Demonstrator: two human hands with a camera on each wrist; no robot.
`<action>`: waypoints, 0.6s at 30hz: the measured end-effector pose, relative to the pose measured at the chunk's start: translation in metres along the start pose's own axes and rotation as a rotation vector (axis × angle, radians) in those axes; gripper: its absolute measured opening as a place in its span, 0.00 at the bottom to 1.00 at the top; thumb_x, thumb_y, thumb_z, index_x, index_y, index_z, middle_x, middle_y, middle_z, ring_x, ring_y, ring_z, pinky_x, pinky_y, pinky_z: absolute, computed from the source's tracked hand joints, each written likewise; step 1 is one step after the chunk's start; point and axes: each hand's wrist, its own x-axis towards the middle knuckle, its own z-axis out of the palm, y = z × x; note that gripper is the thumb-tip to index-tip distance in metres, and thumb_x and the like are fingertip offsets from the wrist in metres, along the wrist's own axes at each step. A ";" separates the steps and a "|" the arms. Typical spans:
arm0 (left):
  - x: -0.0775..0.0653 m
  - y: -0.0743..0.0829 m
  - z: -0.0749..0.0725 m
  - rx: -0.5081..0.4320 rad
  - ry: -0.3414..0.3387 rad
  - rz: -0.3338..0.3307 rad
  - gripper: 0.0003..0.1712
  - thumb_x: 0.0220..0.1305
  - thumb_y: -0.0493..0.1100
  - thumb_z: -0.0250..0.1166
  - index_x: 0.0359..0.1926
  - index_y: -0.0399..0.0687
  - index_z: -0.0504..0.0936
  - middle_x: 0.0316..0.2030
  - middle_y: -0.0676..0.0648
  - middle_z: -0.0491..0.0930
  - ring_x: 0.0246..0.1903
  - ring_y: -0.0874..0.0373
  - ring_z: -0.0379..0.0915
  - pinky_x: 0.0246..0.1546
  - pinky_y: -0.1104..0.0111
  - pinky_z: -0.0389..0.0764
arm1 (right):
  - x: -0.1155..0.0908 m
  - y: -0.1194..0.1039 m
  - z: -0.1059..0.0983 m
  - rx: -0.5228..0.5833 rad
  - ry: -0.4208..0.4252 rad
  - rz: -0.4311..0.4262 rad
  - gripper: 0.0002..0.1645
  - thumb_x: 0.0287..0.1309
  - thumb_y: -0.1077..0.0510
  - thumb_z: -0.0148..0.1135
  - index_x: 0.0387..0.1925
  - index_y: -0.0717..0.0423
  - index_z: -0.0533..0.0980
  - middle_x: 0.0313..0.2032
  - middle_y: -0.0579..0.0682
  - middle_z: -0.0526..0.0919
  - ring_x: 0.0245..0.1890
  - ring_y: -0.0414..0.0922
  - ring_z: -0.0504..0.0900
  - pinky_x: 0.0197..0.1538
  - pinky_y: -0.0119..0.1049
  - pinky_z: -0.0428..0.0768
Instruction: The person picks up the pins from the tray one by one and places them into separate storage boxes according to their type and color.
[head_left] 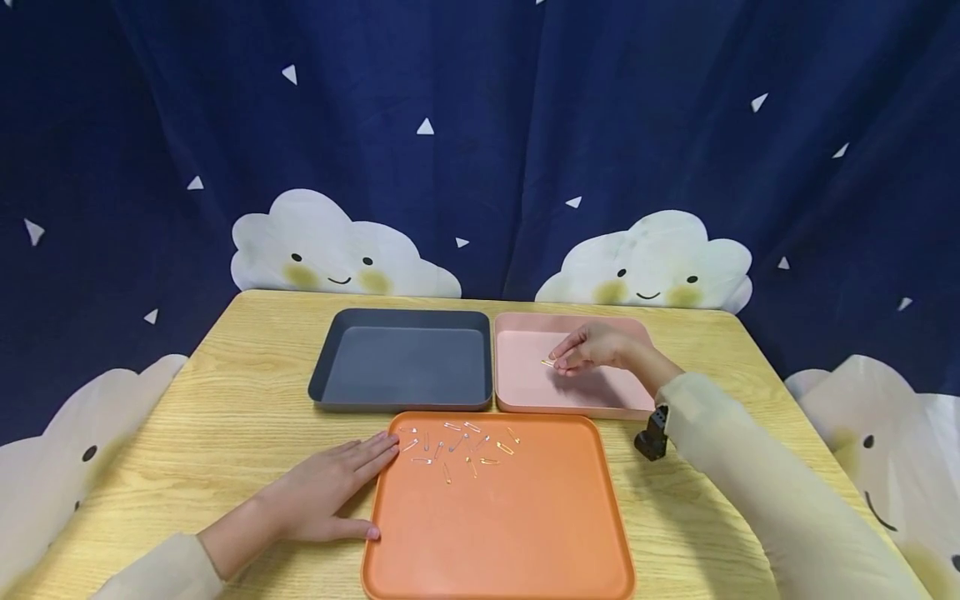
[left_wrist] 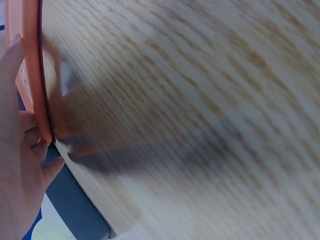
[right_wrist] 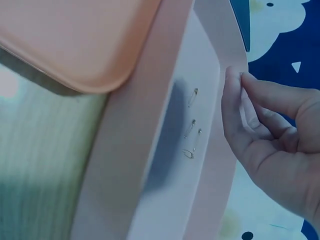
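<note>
My right hand hangs over the pink tray, thumb and forefinger tips pinched together. A gold safety pin shows at those fingertips in the head view; the right wrist view does not make it out there. Below the hand, several safety pins lie on the pink tray's floor. My left hand lies flat on the table, its fingertips and thumb touching the left rim of the orange tray. Silver and gold safety pins are scattered in the far left part of that tray.
A dark grey tray stands beside the pink one, behind the orange tray. All three sit on a wooden table. A blue curtain with cloud figures hangs at the table's back and sides.
</note>
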 end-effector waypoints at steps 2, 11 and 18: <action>0.000 0.000 0.000 0.006 0.000 0.001 0.54 0.60 0.76 0.52 0.71 0.39 0.64 0.71 0.41 0.66 0.71 0.48 0.65 0.64 0.56 0.75 | 0.004 -0.002 -0.004 -0.014 0.004 0.011 0.23 0.63 0.71 0.56 0.58 0.81 0.69 0.33 0.45 0.88 0.32 0.33 0.83 0.43 0.25 0.84; 0.001 -0.001 0.001 0.006 0.021 0.024 0.54 0.60 0.76 0.53 0.70 0.38 0.65 0.71 0.40 0.67 0.70 0.47 0.66 0.64 0.56 0.76 | 0.017 -0.010 -0.016 -0.139 0.112 0.014 0.21 0.58 0.71 0.61 0.51 0.81 0.73 0.25 0.43 0.86 0.27 0.34 0.83 0.44 0.33 0.87; 0.001 -0.001 0.000 0.021 0.014 0.022 0.54 0.60 0.76 0.53 0.70 0.38 0.65 0.71 0.40 0.67 0.69 0.47 0.66 0.63 0.57 0.76 | 0.027 -0.016 -0.024 -0.224 0.132 0.026 0.17 0.56 0.73 0.62 0.47 0.82 0.73 0.22 0.43 0.84 0.25 0.34 0.83 0.43 0.36 0.88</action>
